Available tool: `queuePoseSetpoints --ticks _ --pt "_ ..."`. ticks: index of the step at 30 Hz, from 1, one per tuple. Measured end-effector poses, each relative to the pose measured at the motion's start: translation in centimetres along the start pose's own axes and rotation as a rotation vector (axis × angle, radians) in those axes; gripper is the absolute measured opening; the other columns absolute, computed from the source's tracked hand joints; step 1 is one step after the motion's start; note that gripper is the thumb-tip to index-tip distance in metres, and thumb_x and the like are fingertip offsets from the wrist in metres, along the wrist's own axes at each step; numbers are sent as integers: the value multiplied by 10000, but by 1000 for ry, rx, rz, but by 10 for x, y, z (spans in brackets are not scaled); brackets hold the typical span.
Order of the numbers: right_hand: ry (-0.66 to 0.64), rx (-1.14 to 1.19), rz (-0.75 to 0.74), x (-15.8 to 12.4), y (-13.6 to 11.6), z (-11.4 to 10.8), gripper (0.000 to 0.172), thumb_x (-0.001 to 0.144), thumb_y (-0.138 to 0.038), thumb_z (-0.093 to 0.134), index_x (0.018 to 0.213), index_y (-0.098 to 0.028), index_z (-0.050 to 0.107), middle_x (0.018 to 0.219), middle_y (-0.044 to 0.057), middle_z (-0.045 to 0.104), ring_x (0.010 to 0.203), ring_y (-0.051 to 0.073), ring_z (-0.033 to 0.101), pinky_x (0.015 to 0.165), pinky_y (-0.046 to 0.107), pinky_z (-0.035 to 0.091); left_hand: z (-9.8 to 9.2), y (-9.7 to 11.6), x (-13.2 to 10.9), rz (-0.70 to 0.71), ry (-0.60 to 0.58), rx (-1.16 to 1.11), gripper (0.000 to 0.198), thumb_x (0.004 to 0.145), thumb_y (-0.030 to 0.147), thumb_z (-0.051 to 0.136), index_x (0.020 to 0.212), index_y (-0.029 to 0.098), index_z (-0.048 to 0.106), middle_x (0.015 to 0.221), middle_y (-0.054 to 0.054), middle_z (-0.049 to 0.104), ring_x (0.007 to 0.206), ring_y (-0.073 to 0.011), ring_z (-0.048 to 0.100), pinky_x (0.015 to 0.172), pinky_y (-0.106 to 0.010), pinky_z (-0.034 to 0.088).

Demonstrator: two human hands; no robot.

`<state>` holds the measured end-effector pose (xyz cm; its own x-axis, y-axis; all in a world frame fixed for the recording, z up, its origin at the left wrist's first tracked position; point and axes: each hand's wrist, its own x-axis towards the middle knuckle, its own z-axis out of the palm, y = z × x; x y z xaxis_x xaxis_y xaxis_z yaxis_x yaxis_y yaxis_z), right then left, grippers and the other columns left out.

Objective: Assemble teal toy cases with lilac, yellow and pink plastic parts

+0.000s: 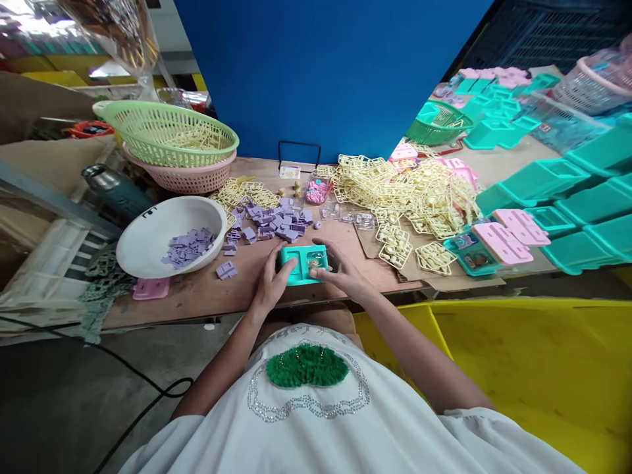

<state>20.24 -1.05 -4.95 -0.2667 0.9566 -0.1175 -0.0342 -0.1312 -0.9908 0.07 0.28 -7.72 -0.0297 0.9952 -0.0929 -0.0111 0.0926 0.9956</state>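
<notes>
A turquoise plastic case (298, 255) with two window-like recesses is between my hands at the table's front edge. My left hand (273, 280) grips its left side, thumb lying on the top face. On the right side my right hand (345, 275) holds it, thumb at the lower edge of the right-hand recess. Inside that recess sit a clear part and a small tan piece (315, 262). Purple plastic parts (279, 220) lie loose just beyond the case. One purple piece (226, 270) rests apart, left of my left hand.
Cream plastic frames (390, 187) are heaped at the back right. Turquoise boxes (538, 181) are stacked at the far right. A white bowl (133, 243) holds purple parts; green (162, 118) and pink baskets (182, 178) stand behind it. A yellow bin (533, 368) is below right.
</notes>
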Motion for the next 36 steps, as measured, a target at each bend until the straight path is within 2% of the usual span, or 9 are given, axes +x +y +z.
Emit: queuePoseSetpoints --ticks 3,6,11,14,19,25,28,32,36 --pt "-8 46 -2 -2 -4 -6 882 776 -556 883 1549 -352 511 1508 106 588 1291 283 629 1052 455 586 -3 2 3 -97 -29 -62 495 807 481 718 1206 190 703 1220 -84 771 1167 -308 706 998 -401 567" --pt "6 13 1 -1 -5 -5 893 779 -566 883 1562 -359 508 1558 110 552 1327 291 612 1089 482 567 -6 3 5 -103 -36 -80 488 797 501 731 1174 191 718 1193 -74 781 1165 -308 709 1005 -394 567" --pt "9 35 48 3 -7 4 894 719 -537 926 1510 -312 575 1390 94 666 1246 277 641 1037 439 590 -8 2 4 -58 -5 -20 558 837 535 717 1276 191 694 1400 -115 715 1361 -339 627 1159 -449 493" --pt "23 88 49 3 -8 9 798 746 -540 902 1452 -302 617 1294 77 695 1160 252 650 977 398 591 -9 6 1 9 16 75 546 898 526 665 1323 183 676 1444 -136 691 1393 -331 612 1206 -470 456" --pt "120 105 61 2 -2 19 739 704 -564 920 1330 -287 641 1035 31 674 943 204 613 769 308 566 -7 15 -8 231 37 262 496 946 506 641 1322 185 684 1471 -151 675 1439 -304 585 1233 -442 444" --pt "142 110 21 7 0 27 758 683 -602 920 1307 -303 610 956 -7 626 864 172 584 734 280 549 -5 16 -13 310 67 328 525 986 527 599 1396 202 646 1507 -142 650 1445 -293 581 1230 -433 445" --pt "108 89 33 9 -6 24 799 676 -601 928 1347 -312 603 1022 10 653 926 193 618 782 299 569 -8 13 -9 247 56 241 536 981 550 606 1390 207 656 1520 -128 644 1474 -293 554 1248 -422 421" --pt "68 136 75 9 -14 15 790 801 -706 790 1462 -344 555 1286 63 667 1109 250 669 907 373 601 -12 8 -5 151 72 115 553 968 593 624 1367 215 678 1505 -110 659 1477 -301 547 1249 -405 415" --pt "45 59 71 8 -14 14 897 768 -637 857 1545 -357 507 1384 80 656 1226 281 646 1007 431 595 -14 6 -4 133 87 91 594 958 638 622 1362 207 685 1503 -121 658 1462 -307 560 1247 -411 414"
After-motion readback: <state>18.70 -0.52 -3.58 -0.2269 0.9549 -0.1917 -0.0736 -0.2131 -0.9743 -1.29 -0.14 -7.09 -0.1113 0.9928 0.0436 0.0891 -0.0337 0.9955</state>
